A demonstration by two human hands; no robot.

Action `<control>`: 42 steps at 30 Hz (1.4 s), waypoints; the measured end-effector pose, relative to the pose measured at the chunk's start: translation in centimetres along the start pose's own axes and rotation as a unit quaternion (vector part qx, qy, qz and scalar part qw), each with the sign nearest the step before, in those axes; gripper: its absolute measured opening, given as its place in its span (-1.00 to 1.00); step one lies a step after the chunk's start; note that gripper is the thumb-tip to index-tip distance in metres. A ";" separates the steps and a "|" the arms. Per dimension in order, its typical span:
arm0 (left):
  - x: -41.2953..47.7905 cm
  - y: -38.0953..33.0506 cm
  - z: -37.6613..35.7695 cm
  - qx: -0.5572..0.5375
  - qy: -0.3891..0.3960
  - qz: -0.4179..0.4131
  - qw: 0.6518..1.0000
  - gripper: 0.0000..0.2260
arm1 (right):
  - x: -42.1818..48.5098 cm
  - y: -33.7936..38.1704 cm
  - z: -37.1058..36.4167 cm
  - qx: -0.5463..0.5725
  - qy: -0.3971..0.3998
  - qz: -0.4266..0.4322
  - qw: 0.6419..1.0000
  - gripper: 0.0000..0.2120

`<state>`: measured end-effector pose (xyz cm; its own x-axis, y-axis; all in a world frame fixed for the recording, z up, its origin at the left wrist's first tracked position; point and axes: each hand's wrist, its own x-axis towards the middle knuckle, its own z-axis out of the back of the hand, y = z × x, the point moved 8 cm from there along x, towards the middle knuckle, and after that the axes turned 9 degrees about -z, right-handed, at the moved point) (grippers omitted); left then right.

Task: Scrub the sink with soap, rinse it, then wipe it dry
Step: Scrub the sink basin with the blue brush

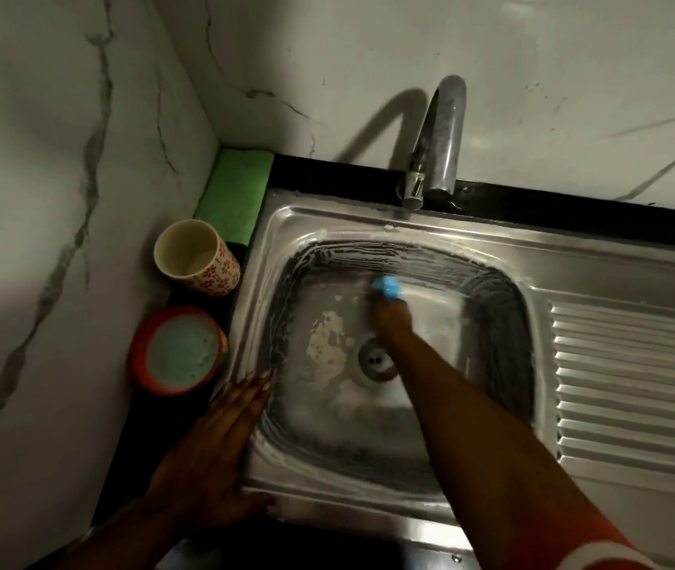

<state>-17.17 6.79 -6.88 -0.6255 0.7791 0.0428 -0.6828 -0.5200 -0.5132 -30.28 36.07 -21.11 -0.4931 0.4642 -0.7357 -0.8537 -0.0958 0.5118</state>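
Note:
The steel sink [467, 240] has a soapy basin with foam streaks on its walls and a round drain [377, 359] in the floor. My right hand [389, 314] reaches deep into the basin and grips a blue scrubber [387, 286] against the far wall; the hand is blurred. My left hand [220, 438] lies flat with straight fingers on the sink's left rim. The tap [438, 146] stands behind the basin; no water stream is visible.
A red tub of pale green soap [179, 349] and a patterned cup [196, 257] stand on the black counter left of the sink. A folded green cloth [235, 191] lies in the back corner. The ribbed drainboard [632, 384] is on the right. Marble walls enclose the back and left.

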 end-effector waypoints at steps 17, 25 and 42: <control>-0.4 0.3 -0.5 0.013 0.022 0.004 1.000 0.05 | 1.1 -1.2 12.8 -0.680 -0.117 0.047 0.722 -0.48; -0.5 0.7 -0.7 0.020 0.023 0.012 0.999 0.11 | -7.6 -12.3 7.9 -0.643 0.171 -0.127 0.735 -0.76; -2.5 -1.8 2.6 0.030 -0.068 0.028 0.997 -0.12 | -17.2 -3.1 -1.0 -0.544 0.105 0.189 0.811 -0.36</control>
<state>-15.36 4.90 -3.83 -0.7061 0.6955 0.1327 -0.6638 -0.5849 -0.4661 -19.27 27.48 -10.48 -0.6734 0.0720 -0.7357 -0.2213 -0.9692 0.1078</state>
